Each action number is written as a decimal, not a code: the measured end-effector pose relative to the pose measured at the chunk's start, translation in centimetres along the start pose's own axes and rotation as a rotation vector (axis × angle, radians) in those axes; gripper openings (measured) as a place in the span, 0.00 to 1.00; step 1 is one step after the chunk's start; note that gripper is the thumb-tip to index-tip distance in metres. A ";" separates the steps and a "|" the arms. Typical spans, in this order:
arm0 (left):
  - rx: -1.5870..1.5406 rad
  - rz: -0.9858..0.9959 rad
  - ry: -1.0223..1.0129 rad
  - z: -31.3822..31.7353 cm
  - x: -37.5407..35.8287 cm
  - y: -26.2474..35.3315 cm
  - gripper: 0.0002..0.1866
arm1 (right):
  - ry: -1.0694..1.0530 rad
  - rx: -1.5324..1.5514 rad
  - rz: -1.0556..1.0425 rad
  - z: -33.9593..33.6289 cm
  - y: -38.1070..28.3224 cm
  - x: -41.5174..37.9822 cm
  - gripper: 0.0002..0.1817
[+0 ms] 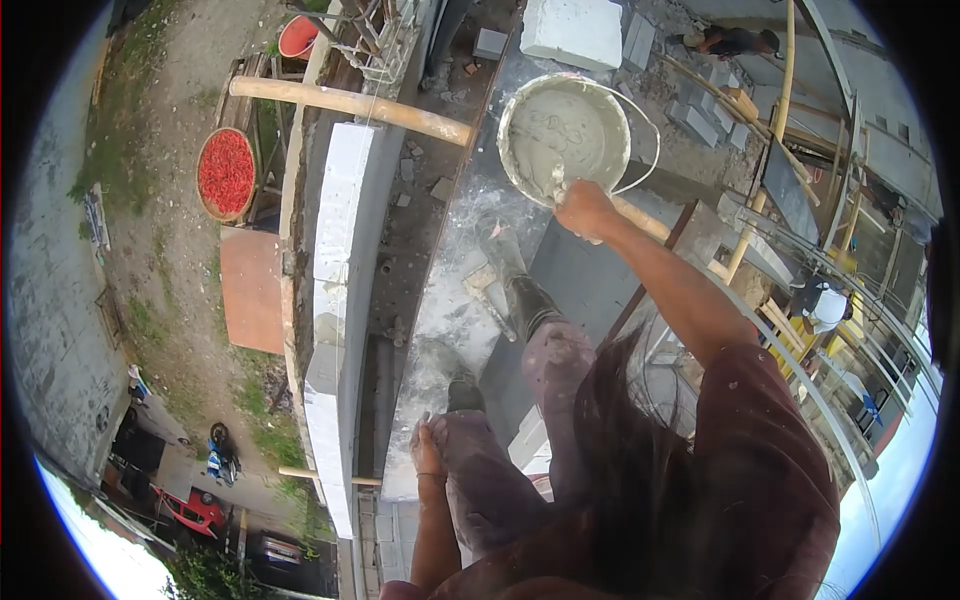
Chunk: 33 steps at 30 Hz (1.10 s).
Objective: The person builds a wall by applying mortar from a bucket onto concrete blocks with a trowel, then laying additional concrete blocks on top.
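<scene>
My right hand (588,210) is closed around the handle of a mortar-coated trowel (558,178). The tool's lower end is sunk in grey mortar (570,130), so its blade is hidden. The mortar sits in a round white bucket (508,150) whose wire handle hangs to the right. Down beside my left knee rests my left hand (428,447), fingers loosely bent and nothing visible in it. Near my boots, a mortar-crusted tool with a short handle (488,298) lies on the splattered platform (450,255).
White blocks (572,32) stand beyond the bucket. Left of the platform runs a block wall (340,215) with a taut string, crossed by a bamboo pole (350,108). The ground lies far below, with a basket of red items (226,175). Another person (826,305) is at far right.
</scene>
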<state>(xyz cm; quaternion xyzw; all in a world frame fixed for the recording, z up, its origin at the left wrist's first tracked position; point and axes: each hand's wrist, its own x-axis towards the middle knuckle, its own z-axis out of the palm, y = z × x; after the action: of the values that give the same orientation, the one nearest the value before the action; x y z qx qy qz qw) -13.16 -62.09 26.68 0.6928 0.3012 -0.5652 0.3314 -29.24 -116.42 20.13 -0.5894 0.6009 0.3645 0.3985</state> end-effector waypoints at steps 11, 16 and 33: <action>-0.016 0.067 -0.131 7.2 -0.3 3.3 0.32 | -0.300 1.342 -0.066 7.1 9.5 -0.8 0.10; -0.001 0.170 -0.036 4.9 -0.3 3.4 0.30 | 0.001 1.256 -0.235 10.7 9.6 -0.5 0.08; 0.089 0.553 -0.022 9.9 15.6 -7.4 0.22 | 0.066 -0.522 -1.163 22.6 -17.6 11.1 0.28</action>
<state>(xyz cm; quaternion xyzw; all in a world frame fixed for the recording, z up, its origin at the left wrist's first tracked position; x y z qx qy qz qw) -22.02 -64.92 9.08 0.7564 0.0721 -0.4734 0.4456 -10.41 -101.24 1.17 -0.9078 0.0863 0.2048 0.3557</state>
